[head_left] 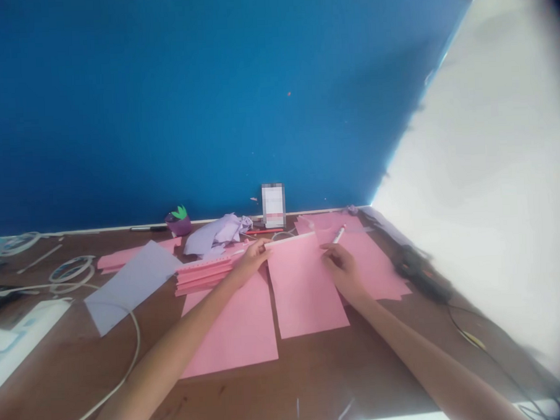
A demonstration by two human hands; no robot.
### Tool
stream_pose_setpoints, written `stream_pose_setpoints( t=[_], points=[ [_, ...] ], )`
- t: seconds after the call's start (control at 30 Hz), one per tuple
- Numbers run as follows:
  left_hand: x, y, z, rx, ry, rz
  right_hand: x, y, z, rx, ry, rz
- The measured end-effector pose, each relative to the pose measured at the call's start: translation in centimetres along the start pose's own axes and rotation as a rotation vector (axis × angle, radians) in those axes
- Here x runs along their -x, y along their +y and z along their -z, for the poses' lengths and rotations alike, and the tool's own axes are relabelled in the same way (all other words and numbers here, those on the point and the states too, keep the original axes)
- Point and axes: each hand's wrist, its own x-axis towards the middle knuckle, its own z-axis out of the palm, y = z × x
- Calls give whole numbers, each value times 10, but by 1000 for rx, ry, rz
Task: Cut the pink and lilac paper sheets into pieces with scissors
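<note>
From the head view, can see a pink sheet (304,289) at the middle of the brown table (315,375), with a pale strip along its far edge. Find the left hand (256,253) at the far left corner of this sheet, nearly closed, with thumb and bent fingers gripping the corner. See the right hand (342,266) over the far right edge, with fingers curled; cannot tell if gripping the paper. Notice a white pen (339,234) just beyond the right fingers; cannot tell if in their hold.

Under the left forearm, see a second pink sheet (243,335) and, farther back, a folded pink stack (197,277). To the right, find more pink paper (373,265), and near the wall a black device (419,275). Behind, see crumpled lilac paper (216,234), a purple pot (179,223) with green leaves, and a white upright object (273,205), blurred. At left, notice a flat lilac sheet (130,291) and a white cable (137,340).
</note>
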Motion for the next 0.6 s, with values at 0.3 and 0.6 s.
stream_pose_setpoints(
  t=[0.3, 0.6],
  points=[
    [-2, -2, 0, -55, 42, 22, 0, -3, 1, 25, -8, 2],
    [-2, 0, -1, 32, 51, 50, 0, -4, 2, 50, -6, 13]
  ],
)
